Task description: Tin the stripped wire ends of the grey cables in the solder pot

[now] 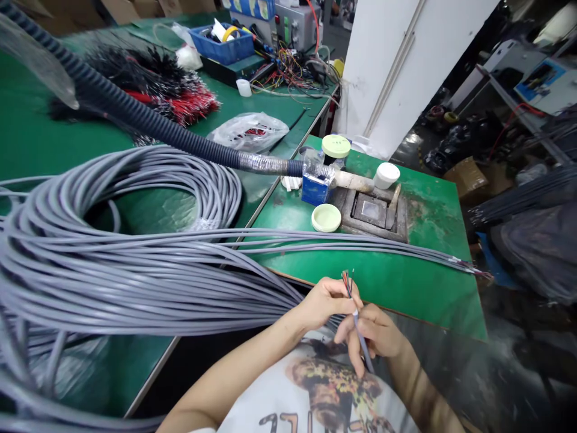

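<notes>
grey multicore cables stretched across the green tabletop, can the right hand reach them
Probably yes: nothing visible blocks the right hand from those multicore cables, though it would likely need to release the cable it holds.

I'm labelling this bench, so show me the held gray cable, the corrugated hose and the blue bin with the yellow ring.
Held gray cable (364, 345): head view, outer sheath.
Corrugated hose (169, 132): head view, ribbed middle stretch.
Blue bin (231, 52): head view, front wall.
</notes>
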Available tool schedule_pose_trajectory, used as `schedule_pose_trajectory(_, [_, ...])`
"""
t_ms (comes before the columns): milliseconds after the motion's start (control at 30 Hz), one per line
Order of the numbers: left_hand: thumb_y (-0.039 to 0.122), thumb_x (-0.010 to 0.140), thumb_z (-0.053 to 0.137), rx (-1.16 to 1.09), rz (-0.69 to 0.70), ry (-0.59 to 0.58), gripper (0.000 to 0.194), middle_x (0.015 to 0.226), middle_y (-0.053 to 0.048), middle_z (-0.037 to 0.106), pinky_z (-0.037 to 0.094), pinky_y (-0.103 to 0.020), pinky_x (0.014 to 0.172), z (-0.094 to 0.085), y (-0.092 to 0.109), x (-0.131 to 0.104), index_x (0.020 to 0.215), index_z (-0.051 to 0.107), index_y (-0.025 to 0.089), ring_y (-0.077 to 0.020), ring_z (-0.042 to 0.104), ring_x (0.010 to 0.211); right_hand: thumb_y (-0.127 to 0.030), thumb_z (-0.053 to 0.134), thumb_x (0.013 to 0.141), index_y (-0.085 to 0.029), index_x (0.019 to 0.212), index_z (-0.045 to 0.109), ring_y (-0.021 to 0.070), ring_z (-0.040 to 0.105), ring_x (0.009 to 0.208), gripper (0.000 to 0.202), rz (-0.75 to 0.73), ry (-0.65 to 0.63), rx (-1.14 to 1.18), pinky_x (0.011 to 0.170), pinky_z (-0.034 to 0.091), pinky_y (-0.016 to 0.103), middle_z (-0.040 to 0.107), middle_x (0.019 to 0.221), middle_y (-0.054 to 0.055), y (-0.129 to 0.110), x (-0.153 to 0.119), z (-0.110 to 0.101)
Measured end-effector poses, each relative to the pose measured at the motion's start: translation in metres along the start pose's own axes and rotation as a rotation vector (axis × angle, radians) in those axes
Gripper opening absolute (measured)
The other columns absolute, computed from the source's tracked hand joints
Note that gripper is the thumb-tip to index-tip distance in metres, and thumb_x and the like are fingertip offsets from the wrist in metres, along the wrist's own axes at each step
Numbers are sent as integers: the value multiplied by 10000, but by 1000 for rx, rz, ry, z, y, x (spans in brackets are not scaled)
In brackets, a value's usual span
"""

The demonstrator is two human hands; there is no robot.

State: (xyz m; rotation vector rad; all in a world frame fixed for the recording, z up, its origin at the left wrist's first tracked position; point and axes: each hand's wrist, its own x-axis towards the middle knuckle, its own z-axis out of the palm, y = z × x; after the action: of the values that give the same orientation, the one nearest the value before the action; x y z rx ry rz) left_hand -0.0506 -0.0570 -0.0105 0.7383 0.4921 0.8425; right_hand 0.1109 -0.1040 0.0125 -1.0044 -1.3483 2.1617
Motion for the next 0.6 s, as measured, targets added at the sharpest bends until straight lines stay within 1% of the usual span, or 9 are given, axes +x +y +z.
schedule_pose_trajectory(33, [367, 634, 812, 7, 9, 30, 258, 683, -32, 606, 418, -245, 636, 0, 0, 0, 643, 708, 130, -120, 534, 648, -596, 428, 894, -104, 810, 652, 53, 316, 275, 547, -23, 21, 30, 328, 243, 185, 624, 482, 33, 2, 4, 2])
schedule_pose_trajectory(67, [365, 641, 807, 22, 30, 85, 253, 692, -29, 606, 419, -242, 637, 0, 1, 0, 660, 706, 133, -115, 528, 645, -585, 446, 890, -113, 772, 638, 53, 315, 275, 522, -59, 90, 28, 337, 243, 185, 596, 448, 16, 3, 9, 3])
schedule_pose_trajectory(100, [360, 656, 798, 47, 65, 155, 242, 701, -23, 604, 420, -236, 634, -1, 2, -1, 683, 704, 139, -108, 521, 640, -560, 461, 893, -124, 749, 623, 57, 333, 288, 487, -99, 192, -6, 357, 258, 185, 572, 425, 1, 3, 12, 5])
schedule_pose_trajectory(167, [335, 700, 771, 135, 175, 291, 198, 702, -9, 591, 419, -227, 625, -2, 4, -3, 719, 695, 153, -100, 511, 633, -499, 472, 907, -143, 736, 598, 70, 382, 330, 414, -159, 384, -134, 405, 298, 192, 549, 415, -17, 0, 18, 8])
schedule_pose_trajectory(233, [292, 739, 742, 267, 319, 377, 133, 680, -1, 573, 420, -226, 619, -3, 7, -6, 740, 696, 168, -104, 514, 634, -455, 458, 922, -157, 728, 582, 79, 406, 361, 377, -179, 485, -260, 445, 330, 205, 544, 419, -24, -3, 22, 10])
schedule_pose_trajectory(333, [217, 785, 695, 518, 510, 403, 62, 675, -8, 584, 427, -229, 613, -3, 12, -11, 828, 732, 192, -111, 529, 637, -422, 431, 934, -169, 709, 572, 90, 432, 387, 367, -177, 535, -377, 499, 376, 221, 536, 417, -31, -5, 26, 10])
schedule_pose_trajectory(433, [161, 820, 643, 713, 631, 393, 173, 706, -13, 606, 428, -216, 591, -4, 14, -11, 953, 737, 217, -99, 538, 616, -404, 419, 939, -174, 711, 571, 97, 468, 417, 358, -169, 540, -446, 540, 403, 226, 541, 433, -33, -4, 29, 11])
schedule_pose_trajectory(500, [142, 823, 633, 789, 671, 421, 215, 703, -1, 597, 419, -205, 579, -6, 14, -9, 1000, 724, 225, -87, 523, 595, -395, 413, 942, -176, 710, 567, 99, 481, 432, 355, -168, 547, -468, 549, 405, 225, 541, 443, -34, -3, 30, 12])
schedule_pose_trajectory(600, [141, 820, 638, 852, 664, 488, 208, 668, 20, 562, 406, -199, 575, -8, 13, -6, 1001, 710, 213, -78, 490, 574, -385, 411, 946, -177, 707, 561, 98, 482, 443, 350, -177, 562, -477, 555, 401, 225, 539, 452, -36, -4, 30, 13])
